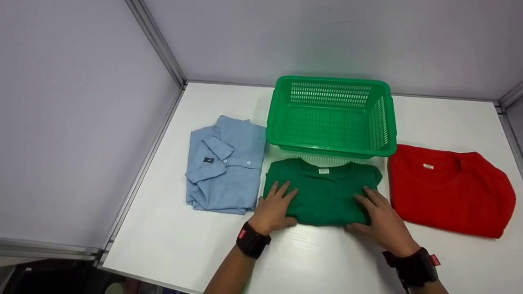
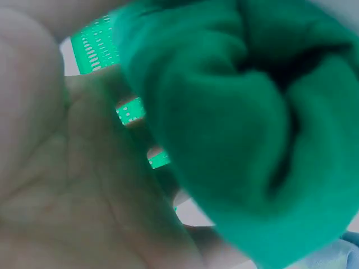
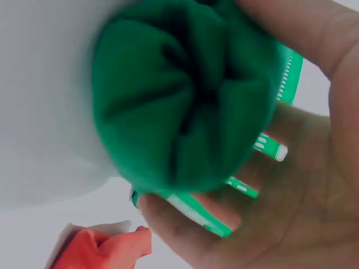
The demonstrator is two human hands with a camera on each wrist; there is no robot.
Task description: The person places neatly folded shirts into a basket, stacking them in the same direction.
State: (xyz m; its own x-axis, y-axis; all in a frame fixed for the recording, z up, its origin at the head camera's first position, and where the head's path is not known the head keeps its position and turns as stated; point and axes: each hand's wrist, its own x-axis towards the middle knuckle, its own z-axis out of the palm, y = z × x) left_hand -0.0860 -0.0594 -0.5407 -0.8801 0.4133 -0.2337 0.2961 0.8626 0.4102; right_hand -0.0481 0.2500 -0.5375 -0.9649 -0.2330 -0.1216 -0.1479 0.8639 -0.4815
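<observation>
A folded green shirt with a white neck label lies in front of the green basket. My left hand rests on its left end, fingers spread over the cloth and thumb at the near edge. On the right end my right hand lies likewise, fingers spread, thumb by the near edge. Both wrist views show the bunched end of the green shirt close up beside each palm, with the fingers partly hidden behind it.
The green plastic basket stands at the back against the wall. To the left lies a folded light blue shirt with buttons. A folded red shirt lies at the right. All are on a white table.
</observation>
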